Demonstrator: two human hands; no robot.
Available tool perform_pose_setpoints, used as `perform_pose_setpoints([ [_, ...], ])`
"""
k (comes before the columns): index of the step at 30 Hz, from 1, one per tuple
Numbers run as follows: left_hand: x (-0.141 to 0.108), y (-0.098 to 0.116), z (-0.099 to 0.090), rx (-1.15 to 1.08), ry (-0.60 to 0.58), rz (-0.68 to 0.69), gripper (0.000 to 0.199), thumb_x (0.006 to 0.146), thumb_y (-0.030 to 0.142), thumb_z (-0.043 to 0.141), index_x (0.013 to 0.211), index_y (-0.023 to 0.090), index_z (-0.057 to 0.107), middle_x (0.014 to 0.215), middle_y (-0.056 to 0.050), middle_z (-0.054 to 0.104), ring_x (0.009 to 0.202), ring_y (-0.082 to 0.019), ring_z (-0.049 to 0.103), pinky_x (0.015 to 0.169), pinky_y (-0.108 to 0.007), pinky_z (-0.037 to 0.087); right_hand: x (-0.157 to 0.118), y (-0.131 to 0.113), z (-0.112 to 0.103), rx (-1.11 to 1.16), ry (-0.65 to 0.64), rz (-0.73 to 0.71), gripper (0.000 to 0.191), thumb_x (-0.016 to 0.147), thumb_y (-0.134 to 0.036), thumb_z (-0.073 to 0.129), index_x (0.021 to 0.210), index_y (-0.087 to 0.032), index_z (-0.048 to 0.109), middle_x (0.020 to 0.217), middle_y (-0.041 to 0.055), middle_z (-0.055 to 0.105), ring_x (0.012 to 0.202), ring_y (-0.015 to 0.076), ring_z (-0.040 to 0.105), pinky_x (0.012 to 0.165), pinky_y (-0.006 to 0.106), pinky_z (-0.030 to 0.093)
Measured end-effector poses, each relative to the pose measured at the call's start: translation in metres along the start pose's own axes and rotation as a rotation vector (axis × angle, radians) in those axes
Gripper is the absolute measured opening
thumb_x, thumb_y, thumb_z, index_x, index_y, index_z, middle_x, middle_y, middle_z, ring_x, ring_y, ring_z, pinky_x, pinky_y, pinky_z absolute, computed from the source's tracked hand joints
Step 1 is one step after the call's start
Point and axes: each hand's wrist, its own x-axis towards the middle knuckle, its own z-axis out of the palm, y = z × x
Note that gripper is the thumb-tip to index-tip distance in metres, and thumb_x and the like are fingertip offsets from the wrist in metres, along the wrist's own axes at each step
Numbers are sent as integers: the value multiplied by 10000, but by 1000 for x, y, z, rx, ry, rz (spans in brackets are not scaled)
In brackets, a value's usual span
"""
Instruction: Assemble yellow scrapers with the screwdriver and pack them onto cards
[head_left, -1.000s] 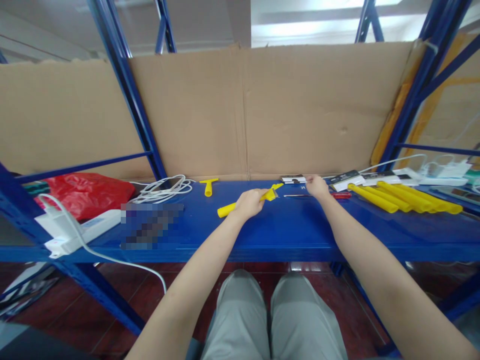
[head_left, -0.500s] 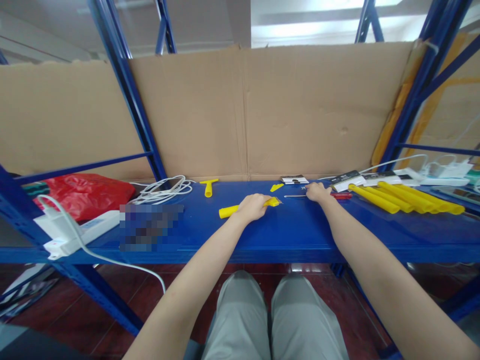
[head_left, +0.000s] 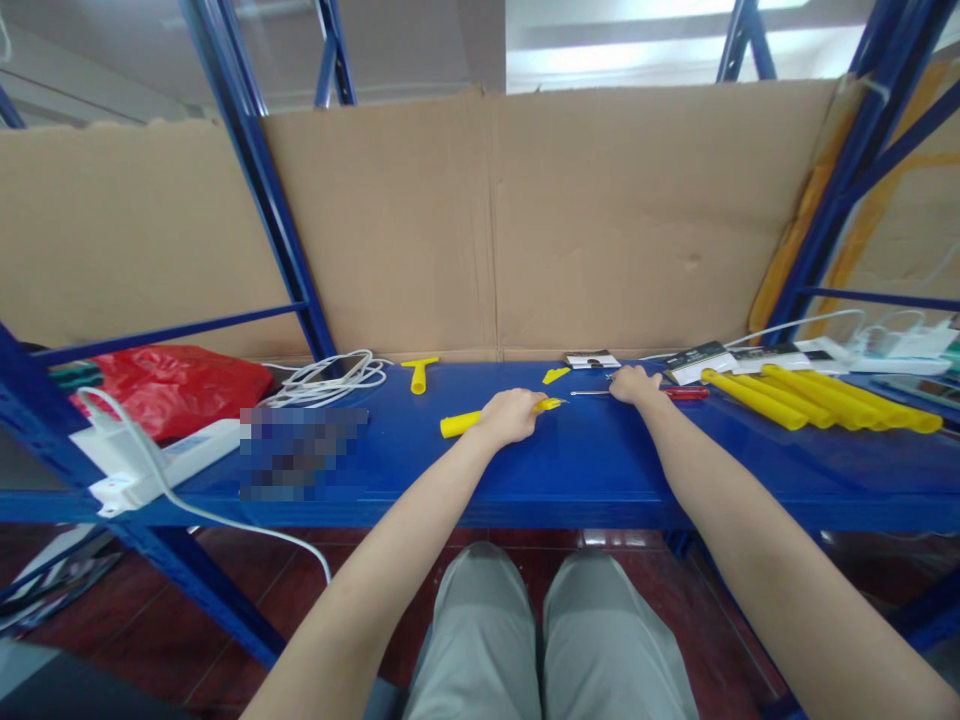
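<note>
My left hand [head_left: 510,415] is wrapped round a yellow scraper [head_left: 460,424], whose round handle sticks out to the left. At its other end the narrow head points right, seen nearly edge-on, with a thin metal tip. Farther right, my right hand [head_left: 634,384] is low over the blue shelf with its fingers drawn together at some tiny metal bits; what they pinch is too small to name. A screwdriver with a red handle [head_left: 686,394] lies just under that hand, its shaft pointing left. Behind the hands lies a small flat yellow piece [head_left: 556,375].
Several yellow tubes [head_left: 757,400] lie at the right beside black-and-white packets [head_left: 701,362]. A yellow T-shaped part [head_left: 419,376] stands at the back left, near a coiled white cable [head_left: 330,380]. A power strip [head_left: 202,450] and a red bag [head_left: 176,390] are at far left. Cardboard [head_left: 390,230] walls the back.
My left hand has rolled the scraper, so its head has turned from showing its broad face to nearly edge-on. My right hand stays by the small metal bits.
</note>
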Motion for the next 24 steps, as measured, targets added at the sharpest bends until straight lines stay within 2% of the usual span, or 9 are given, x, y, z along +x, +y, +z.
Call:
perform_pose_setpoints([
  [4,0,0,0,-17,8,2,386,873,162,456,1214,237,622,1148,-85,679,1090,-250,619,900,-353,487,-4,-2,-4,-20,86,-2,380,897,-189,414,1206,-103,619,1256,183,592,1233,293,479,1040,534,280],
  [9,-1,-1,0,-76,28,7,405,859,142,474,1229,226,616,1177,-98,667,1111,-260,608,933,-359,468,-5,-2,-6,77,86,-17,274,855,-188,488,1028,-159,699,1153,139,653,1156,278,553,992,461,352],
  [15,0,-1,0,-149,79,-19,418,862,143,490,1258,223,596,1231,-98,639,1147,-259,585,971,-363,442,3,-1,-2,144,66,-20,287,806,-150,517,1029,-153,697,1079,161,672,1076,281,607,915,394,434],
  [21,-1,1,-2,-197,200,10,435,850,121,495,1263,225,589,1230,-66,640,1138,-226,588,977,-329,441,13,1,1,137,1,-68,326,782,-124,528,1068,-81,680,989,188,688,974,267,654,796,303,478],
  [24,5,3,-6,-366,340,8,395,836,109,527,1206,212,620,1174,-63,667,1098,-208,603,955,-307,447,15,2,4,105,-22,-98,343,808,-125,501,1105,-75,664,1028,197,684,1004,262,648,803,288,477],
])
